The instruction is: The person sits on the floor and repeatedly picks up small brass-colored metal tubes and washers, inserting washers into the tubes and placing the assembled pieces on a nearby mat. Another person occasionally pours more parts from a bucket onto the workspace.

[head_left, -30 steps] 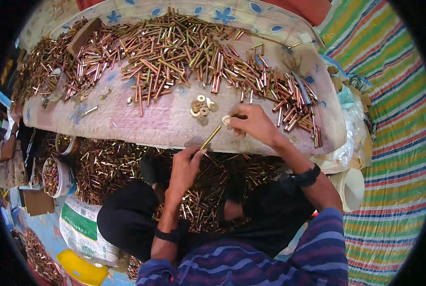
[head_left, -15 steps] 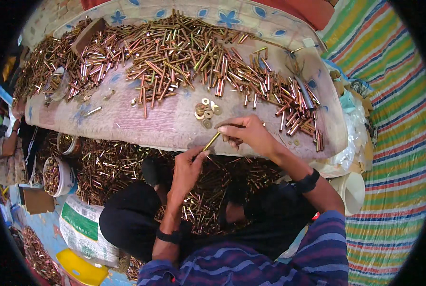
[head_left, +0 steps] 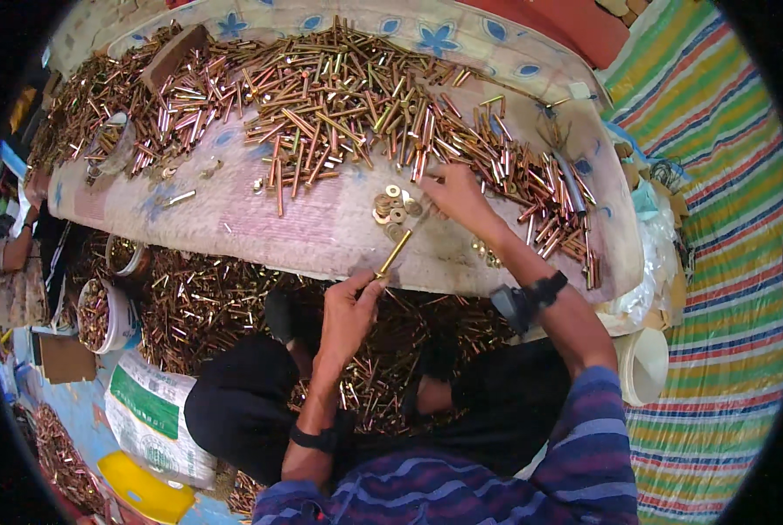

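Observation:
Between thumb and fingers, my left hand [head_left: 351, 311] grips the lower end of a long gold-coloured bolt [head_left: 396, 252]. The bolt slants up and to the right over the front edge of the padded work surface [head_left: 260, 249]. Farther off, my right hand [head_left: 458, 198] is at the near edge of a big heap of gold and copper-coloured metal rods [head_left: 339, 96]. Its fingers are pinched together beside the rod ends; what lies between them is hidden. A small cluster of flat washers [head_left: 396, 214] lies just left of that hand, and some small metal rings [head_left: 486, 254] lie under its wrist.
More rods cover the floor around my legs. At the left stand a white bucket [head_left: 115, 324] of metal parts, a white-green sack [head_left: 155, 420] and a yellow basin [head_left: 146, 490]. A white bucket [head_left: 647, 366] and clear plastic [head_left: 658, 254] are at the right. Another person's arm [head_left: 17, 249] shows far left.
My right hand has let go of the bolt's upper end and moved up and right to the heap. My left hand still holds the bolt. The view has shifted slightly.

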Action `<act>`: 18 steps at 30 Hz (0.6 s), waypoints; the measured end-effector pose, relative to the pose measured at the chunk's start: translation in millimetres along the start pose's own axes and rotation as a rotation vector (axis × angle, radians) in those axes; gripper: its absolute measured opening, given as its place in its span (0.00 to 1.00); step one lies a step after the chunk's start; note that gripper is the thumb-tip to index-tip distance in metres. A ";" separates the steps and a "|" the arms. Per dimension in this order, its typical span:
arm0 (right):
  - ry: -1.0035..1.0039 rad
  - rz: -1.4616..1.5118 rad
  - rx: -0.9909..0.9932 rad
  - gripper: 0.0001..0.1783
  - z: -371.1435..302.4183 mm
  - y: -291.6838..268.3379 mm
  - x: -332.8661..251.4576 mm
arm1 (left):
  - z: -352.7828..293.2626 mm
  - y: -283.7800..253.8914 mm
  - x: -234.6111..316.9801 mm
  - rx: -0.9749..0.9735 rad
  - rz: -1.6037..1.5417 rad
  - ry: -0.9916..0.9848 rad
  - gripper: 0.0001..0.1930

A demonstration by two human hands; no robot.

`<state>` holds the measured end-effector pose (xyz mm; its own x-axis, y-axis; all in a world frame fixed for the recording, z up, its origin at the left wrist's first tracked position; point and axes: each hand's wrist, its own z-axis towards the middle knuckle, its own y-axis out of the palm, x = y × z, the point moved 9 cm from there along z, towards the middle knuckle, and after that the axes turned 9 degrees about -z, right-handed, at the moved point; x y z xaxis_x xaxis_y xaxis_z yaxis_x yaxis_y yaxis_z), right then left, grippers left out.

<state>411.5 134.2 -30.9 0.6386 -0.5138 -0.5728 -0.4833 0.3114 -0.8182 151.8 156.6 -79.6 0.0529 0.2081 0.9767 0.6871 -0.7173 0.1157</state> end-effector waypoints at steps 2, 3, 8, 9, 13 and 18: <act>-0.058 -0.303 0.152 0.23 23.4 -0.4 3.7 | -0.6 -0.7 -1.9 0.010 -0.022 -0.012 0.09; -0.079 -0.299 0.216 0.21 31.3 2.6 5.4 | -0.5 -1.0 -1.5 0.008 -0.017 -0.002 0.10; 0.076 -0.114 0.165 0.19 56.2 17.9 38.8 | 2.7 -0.4 -6.5 -0.006 0.016 -0.017 0.10; 0.100 -0.101 0.133 0.19 56.6 19.5 42.0 | 2.7 0.3 -3.4 -0.011 0.015 0.025 0.10; 0.180 0.062 0.021 0.19 39.4 16.8 40.3 | 2.2 2.7 -3.3 -0.011 0.012 0.034 0.10; 0.164 0.457 -0.188 0.15 -24.7 6.1 10.8 | 2.4 8.3 -5.4 -0.052 0.040 0.021 0.10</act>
<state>400.7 110.9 -40.9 0.2423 -0.4817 -0.8422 -0.7997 0.3924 -0.4544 158.9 151.1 -84.4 0.0640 0.1649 0.9842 0.6464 -0.7583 0.0850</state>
